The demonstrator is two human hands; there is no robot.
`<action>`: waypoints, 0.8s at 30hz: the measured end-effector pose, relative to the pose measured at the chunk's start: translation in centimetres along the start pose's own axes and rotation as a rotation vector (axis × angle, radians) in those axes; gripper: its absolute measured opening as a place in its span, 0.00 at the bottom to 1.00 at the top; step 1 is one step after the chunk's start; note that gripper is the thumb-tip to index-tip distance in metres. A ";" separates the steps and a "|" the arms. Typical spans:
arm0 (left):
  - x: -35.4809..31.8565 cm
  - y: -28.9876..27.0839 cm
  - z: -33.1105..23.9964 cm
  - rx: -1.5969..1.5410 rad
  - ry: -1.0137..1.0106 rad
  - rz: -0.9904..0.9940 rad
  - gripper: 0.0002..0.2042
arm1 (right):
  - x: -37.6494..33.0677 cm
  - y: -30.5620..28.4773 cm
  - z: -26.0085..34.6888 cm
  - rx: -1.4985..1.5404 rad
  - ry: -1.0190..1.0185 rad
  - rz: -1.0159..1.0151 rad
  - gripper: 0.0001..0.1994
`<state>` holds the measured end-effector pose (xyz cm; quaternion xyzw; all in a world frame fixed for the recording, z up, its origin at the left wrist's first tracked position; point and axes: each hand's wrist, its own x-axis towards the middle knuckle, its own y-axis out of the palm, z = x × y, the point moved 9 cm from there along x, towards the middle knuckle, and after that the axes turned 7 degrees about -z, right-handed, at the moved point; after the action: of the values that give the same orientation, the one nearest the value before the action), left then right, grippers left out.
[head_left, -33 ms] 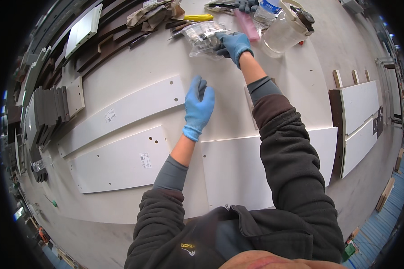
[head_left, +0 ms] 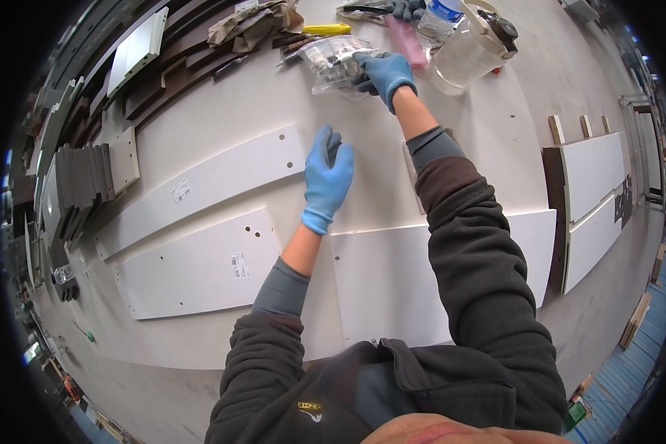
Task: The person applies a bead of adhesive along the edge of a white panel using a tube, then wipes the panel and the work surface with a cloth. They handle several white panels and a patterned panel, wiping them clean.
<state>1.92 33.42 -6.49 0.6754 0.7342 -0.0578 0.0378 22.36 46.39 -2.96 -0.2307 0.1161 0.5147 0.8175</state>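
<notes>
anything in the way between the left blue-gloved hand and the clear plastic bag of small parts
Nothing visible: only pale work surface lies between the left blue-gloved hand and the clear plastic bag of small parts. The right blue-gloved hand is at the bag's right edge, not between them.

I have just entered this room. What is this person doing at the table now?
The person's gloved right hand is at the right edge of a clear plastic bag of small parts; how firmly it grips is hidden. The left hand looks empty, next to the right end of a long white board. A wider white board lies nearer the person, and a clear jug stands right of the bag.
</notes>
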 end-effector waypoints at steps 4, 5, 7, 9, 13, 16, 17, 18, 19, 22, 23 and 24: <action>-1.0 0.1 -0.9 -0.082 -0.046 0.030 0.31 | 1.2 -2.5 1.6 -0.223 -0.246 -0.148 0.25; -1.2 -0.2 -1.3 -0.107 -0.040 0.020 0.29 | 1.2 -4.1 2.7 -0.397 -0.394 -0.319 0.23; -1.8 -1.2 -1.6 -0.136 -0.071 -0.022 0.26 | 0.6 -5.9 4.3 -0.721 -0.625 -0.589 0.21; -2.4 -2.0 -1.3 -0.235 -0.170 -0.020 0.20 | 2.2 -6.2 3.1 -0.874 -0.565 -0.520 0.22; -3.4 -2.6 -0.2 -0.354 -0.374 0.134 0.16 | 5.7 -6.1 0.3 -1.060 -0.377 -0.423 0.34; -3.8 -4.2 -0.4 -0.267 -0.313 0.080 0.20 | 7.2 -7.0 -1.0 -1.025 -0.228 -0.444 0.33; -3.9 -4.5 -0.6 -0.262 -0.297 0.081 0.22 | 7.4 -6.8 -1.0 -1.013 -0.235 -0.423 0.33; -4.0 -5.0 -0.4 -0.184 -0.325 0.036 0.24 | 7.3 -6.6 -1.1 -1.003 -0.240 -0.402 0.33; -3.9 -4.9 -1.0 -0.250 -0.280 0.043 0.24 | 7.1 -6.8 -1.0 -0.989 -0.237 -0.404 0.33; -3.8 -4.7 -2.0 -0.275 -0.264 0.001 0.23 | 4.5 -6.9 -0.4 -0.950 -0.307 -0.397 0.27; -3.6 -4.5 -2.7 -0.282 -0.237 0.014 0.23 | 3.3 -7.1 -0.3 -0.921 -0.311 -0.384 0.26; -3.5 -4.2 -3.6 -0.295 -0.190 0.035 0.24 | 1.6 -7.5 0.1 -0.836 -0.347 -0.413 0.25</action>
<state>-1.87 30.11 -2.34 0.6666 0.7160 -0.0123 0.2071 29.83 44.99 -1.61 -0.4677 -0.2862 0.3755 0.7472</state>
